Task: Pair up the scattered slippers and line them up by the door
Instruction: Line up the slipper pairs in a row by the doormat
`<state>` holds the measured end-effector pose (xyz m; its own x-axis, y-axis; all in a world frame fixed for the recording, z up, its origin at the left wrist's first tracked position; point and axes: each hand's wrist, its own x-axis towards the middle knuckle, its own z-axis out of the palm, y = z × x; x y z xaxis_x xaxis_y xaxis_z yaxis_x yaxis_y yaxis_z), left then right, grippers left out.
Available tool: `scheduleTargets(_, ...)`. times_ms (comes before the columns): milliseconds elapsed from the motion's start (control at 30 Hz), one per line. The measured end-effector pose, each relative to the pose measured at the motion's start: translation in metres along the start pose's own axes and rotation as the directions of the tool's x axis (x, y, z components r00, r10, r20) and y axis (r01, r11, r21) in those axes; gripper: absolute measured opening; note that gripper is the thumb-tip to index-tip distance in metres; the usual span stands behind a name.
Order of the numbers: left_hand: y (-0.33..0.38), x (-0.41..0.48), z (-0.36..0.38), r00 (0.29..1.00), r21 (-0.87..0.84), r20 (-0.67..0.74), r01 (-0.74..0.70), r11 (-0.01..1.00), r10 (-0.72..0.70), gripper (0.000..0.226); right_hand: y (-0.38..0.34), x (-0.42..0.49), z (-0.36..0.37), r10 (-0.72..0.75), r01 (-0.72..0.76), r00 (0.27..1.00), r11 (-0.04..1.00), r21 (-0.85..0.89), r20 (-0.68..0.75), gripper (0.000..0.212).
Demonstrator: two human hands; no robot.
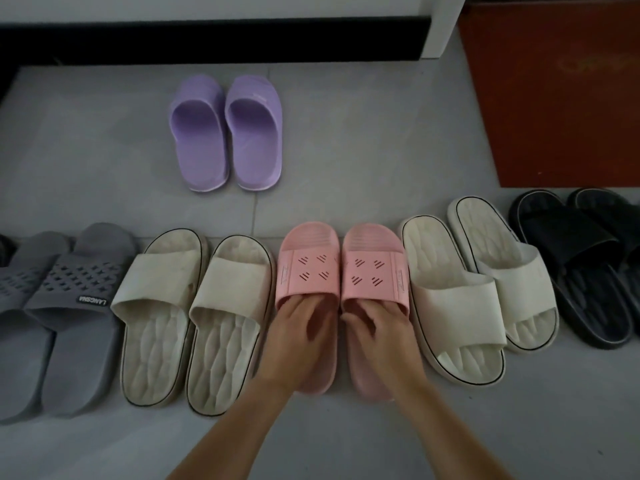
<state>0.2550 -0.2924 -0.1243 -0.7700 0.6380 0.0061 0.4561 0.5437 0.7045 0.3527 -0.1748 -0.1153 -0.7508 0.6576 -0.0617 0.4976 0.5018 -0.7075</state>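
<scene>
A: Grey floor tiles (346, 140) fill the head view, with a dark baseboard (207, 39) across twelve o'clock and a red mat (554, 98) at about one o'clock. Where do the slippers sit?

B: Mostly in one row running from nine o'clock to three o'clock. From the left: a grey pair (69, 306), a cream pair (194, 317), the pink pair (341, 271) at the centre, a second cream pair (478, 282), then a black pair (581, 265) partly cut by the right edge. A purple pair (227, 133) stands alone at eleven o'clock, well apart from the row and nearer the baseboard

A: And the hands?

B: Both are on the pink pair. The left hand (298, 330) has its fingers tucked under the strap of the left pink slipper; the right hand (377, 327) does the same on the right one. Each looks loosely curled on its slipper, fingers partly hidden, so I judge it a light hold, not a firm clamp

A: Which step is this?

B: Setting the pink pair into its gap between the two cream pairs, I'd say. They lie side by side, nearly touching

A: What comes next?

B: Probably letting go, then reaching to eleven o'clock for the purple pair, the only one outside the row. No free gap shows in the row, so it may need an end place. No door is clearly in view, so I can't tell which side it lies on
</scene>
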Motion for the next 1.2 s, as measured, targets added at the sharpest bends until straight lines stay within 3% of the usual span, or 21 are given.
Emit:
scheduleTargets(67, -0.006, -0.004, -0.006, 0.992, -0.041, -0.12, -0.041, 0.998, 0.035, 0.022, 0.003, -0.013, -0.004, -0.069, 0.054, 0.986, 0.993, -0.1, -0.151, 0.028)
scheduleTargets(167, -0.005, 0.001, -0.008, 0.975, -0.078, -0.22, 0.0, 0.997, -0.017, 0.04, 0.015, -0.013, -0.019, 0.17, -0.198, 0.934, 0.978, -0.06, -0.314, 0.032)
scheduleTargets(300, 0.002, -0.007, -0.006, 0.969, -0.04, -0.248, 0.017, 0.999, -0.027, 0.056, 0.023, -0.011, -0.024, 0.185, -0.223, 0.964, 0.953, -0.205, -0.189, 0.044)
scheduleTargets(400, 0.004, -0.004, -0.009, 0.963, -0.233, -0.213, 0.112, 0.966, -0.163, 0.066, 0.017, -0.009, -0.026, 0.164, -0.213, 0.967, 0.941, -0.264, -0.197, 0.049)
scheduleTargets(567, 0.007, 0.008, -0.006, 0.903, -0.413, -0.109, 0.339, 0.845, -0.415, 0.075, 0.023, 0.009, -0.033, 0.223, -0.228, 0.973, 0.898, -0.377, -0.056, 0.04)
scheduleTargets(667, 0.001, 0.007, -0.006, 0.901, -0.37, -0.144, 0.335, 0.867, -0.41, 0.058, 0.026, 0.016, -0.032, 0.234, -0.197, 0.972, 0.877, -0.438, 0.032, 0.053)
scheduleTargets(800, -0.003, -0.002, -0.008, 0.883, -0.321, -0.222, 0.335, 0.886, -0.414, 0.041, 0.029, 0.01, -0.032, 0.172, -0.144, 0.984, 0.931, -0.336, 0.055, 0.057)
scheduleTargets(933, -0.004, -0.004, -0.009, 0.887, -0.314, -0.217, 0.331, 0.89, -0.407, 0.042, 0.038, 0.013, -0.033, 0.132, -0.08, 0.985, 0.924, -0.374, 0.114, 0.055)
scheduleTargets(1033, -0.006, -0.007, -0.01, 0.907, -0.317, -0.171, 0.319, 0.893, -0.385, 0.048, 0.04, 0.021, -0.037, 0.162, -0.118, 0.979, 0.948, -0.295, 0.127, 0.047)
scheduleTargets(1200, -0.012, -0.021, -0.008, 0.923, -0.322, -0.035, 0.353, 0.878, -0.384, 0.066, 0.041, 0.019, -0.04, 0.152, -0.111, 0.982, 0.942, -0.318, 0.108, 0.066)
